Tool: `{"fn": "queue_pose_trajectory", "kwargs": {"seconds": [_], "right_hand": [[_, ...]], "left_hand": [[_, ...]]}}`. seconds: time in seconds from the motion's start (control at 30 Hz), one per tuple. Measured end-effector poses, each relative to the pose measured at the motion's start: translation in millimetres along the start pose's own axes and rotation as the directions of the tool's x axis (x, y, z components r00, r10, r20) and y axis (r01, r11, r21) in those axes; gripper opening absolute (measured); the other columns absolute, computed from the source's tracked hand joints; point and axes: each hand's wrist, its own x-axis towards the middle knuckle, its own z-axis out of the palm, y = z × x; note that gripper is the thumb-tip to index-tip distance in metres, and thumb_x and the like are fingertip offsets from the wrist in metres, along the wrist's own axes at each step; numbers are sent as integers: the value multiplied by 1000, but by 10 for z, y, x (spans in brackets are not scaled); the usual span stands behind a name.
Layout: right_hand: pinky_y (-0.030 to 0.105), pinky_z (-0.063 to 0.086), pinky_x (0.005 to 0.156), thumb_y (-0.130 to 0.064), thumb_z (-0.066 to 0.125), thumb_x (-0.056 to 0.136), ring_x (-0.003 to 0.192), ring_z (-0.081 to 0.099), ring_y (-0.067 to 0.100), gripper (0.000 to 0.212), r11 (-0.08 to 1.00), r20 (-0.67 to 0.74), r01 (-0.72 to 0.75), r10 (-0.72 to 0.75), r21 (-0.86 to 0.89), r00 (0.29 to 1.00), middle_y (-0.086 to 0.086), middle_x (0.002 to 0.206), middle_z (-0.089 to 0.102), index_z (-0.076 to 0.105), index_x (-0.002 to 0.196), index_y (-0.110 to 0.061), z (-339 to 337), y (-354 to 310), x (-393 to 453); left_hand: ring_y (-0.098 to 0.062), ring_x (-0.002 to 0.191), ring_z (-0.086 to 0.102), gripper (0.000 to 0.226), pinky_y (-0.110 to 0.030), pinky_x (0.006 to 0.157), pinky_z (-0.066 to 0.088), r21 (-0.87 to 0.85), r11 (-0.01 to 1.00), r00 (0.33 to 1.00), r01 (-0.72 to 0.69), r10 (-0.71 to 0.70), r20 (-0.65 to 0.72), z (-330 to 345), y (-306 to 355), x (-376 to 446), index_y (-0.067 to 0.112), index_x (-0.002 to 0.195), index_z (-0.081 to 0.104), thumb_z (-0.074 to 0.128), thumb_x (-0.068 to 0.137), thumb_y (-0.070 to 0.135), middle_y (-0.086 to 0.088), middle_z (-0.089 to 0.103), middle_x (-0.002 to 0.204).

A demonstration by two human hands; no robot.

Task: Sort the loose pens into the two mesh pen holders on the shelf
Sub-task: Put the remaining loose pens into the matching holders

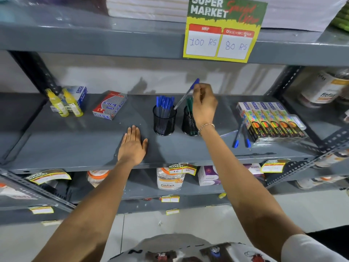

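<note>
1. The right hand (204,104) is raised over the two mesh pen holders, its fingers pinched together on a blue-capped pen (186,94) — cap end up and tilted to the right, the clear barrel slanting down-left toward the left holder (164,121).
2. The pen's lower tip sits just at the rim of the left holder, beside the bunch of blue pens (164,105) standing upright in it; whether the tip is already inside cannot be told.
3. The right holder (189,123) is partly hidden behind the right hand and wrist; green pens (189,104) stand in it.
4. The left hand (133,146) lies flat, palm down on the grey shelf (75,144), fingers straight and close together, holding nothing — it rests to the left of the holders and apart from them.
5. Two loose blue pens (241,137) lie on the shelf to the right, just beside a row of colourful boxes (272,121).
</note>
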Motion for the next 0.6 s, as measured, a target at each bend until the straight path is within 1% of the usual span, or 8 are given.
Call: {"fn": "queue_pose_trajectory", "kwargs": {"seconds": [0.13, 0.2, 0.27, 0.33, 0.4, 0.43, 0.53, 0.6], "right_hand": [[12, 32, 49, -26, 51, 95, 47, 45, 3, 18, 995, 135, -19, 32, -101, 990, -11, 56, 48, 61, 84, -16, 313, 196, -201], [21, 42, 57, -26, 52, 95, 51, 47, 8, 19, 981, 197, -54, 92, -188, 976, -6, 62, 55, 61, 84, -13, 391, 304, -243], [23, 47, 65, -26, 54, 94, 62, 58, 18, 19, 965, 239, -86, 147, -247, 960, 2, 73, 66, 63, 91, -10, 417, 353, -257], [12, 37, 63, -25, 56, 93, 76, 65, 24, 21, 959, 226, -82, 146, -270, 963, 10, 88, 72, 64, 103, -8, 385, 357, -236], [9, 32, 62, -22, 56, 93, 79, 65, 24, 21, 958, 161, -81, 129, -274, 979, 12, 92, 73, 63, 108, -9, 285, 337, -175], [10, 34, 62, -20, 56, 93, 80, 66, 25, 19, 955, 120, -86, 124, -282, 985, 11, 93, 73, 64, 106, -10, 198, 336, -140], [22, 45, 67, -10, 52, 92, 81, 69, 28, 15, 909, 30, -127, 151, -397, 988, 10, 92, 73, 65, 97, -14, -173, 504, -42], [31, 50, 69, -5, 48, 91, 85, 68, 33, 19, 823, 77, -135, 211, -551, 974, 15, 93, 72, 65, 94, -12, -453, 730, -11]], "left_hand": [[-26, 150, 2, 67, -36, 123, 2, 10, 1000, 1000, 0, 0, -2, 3, -12, 6, 1, 150, 3, 17, 100, 43, -15, 4, 161], [-25, 150, 0, 67, -36, 123, 1, 19, 1000, 1000, 0, 0, 2, 8, -13, 6, 1, 150, 1, 15, 100, 43, -15, 2, 162], [-25, 150, 0, 67, -35, 123, 1, 29, 1000, 1000, -3, 3, 6, 17, -19, 9, 1, 150, 0, 14, 100, 43, -14, 1, 162], [-25, 150, -1, 67, -35, 122, 1, 34, 999, 1000, -5, 5, 7, 27, -21, 13, 2, 150, 0, 13, 100, 43, -14, 1, 162], [-24, 150, -1, 67, -35, 122, 0, 35, 999, 1000, -3, 3, 10, 36, -25, 17, 2, 150, -1, 13, 100, 43, -14, 0, 162], [-24, 150, -1, 67, -35, 122, -1, 32, 999, 1000, -3, 3, 13, 41, -27, 22, 2, 150, -1, 13, 99, 43, -14, 0, 162], [-24, 150, -3, 67, -35, 122, -2, 19, 1000, 1000, -3, 3, 22, 51, -32, 30, 2, 150, -2, 13, 99, 44, -13, -1, 162], [-24, 150, -3, 67, -35, 122, -2, 16, 1000, 1000, -2, 2, 21, 53, -33, 26, 2, 150, -2, 13, 99, 44, -13, -1, 162]]}}
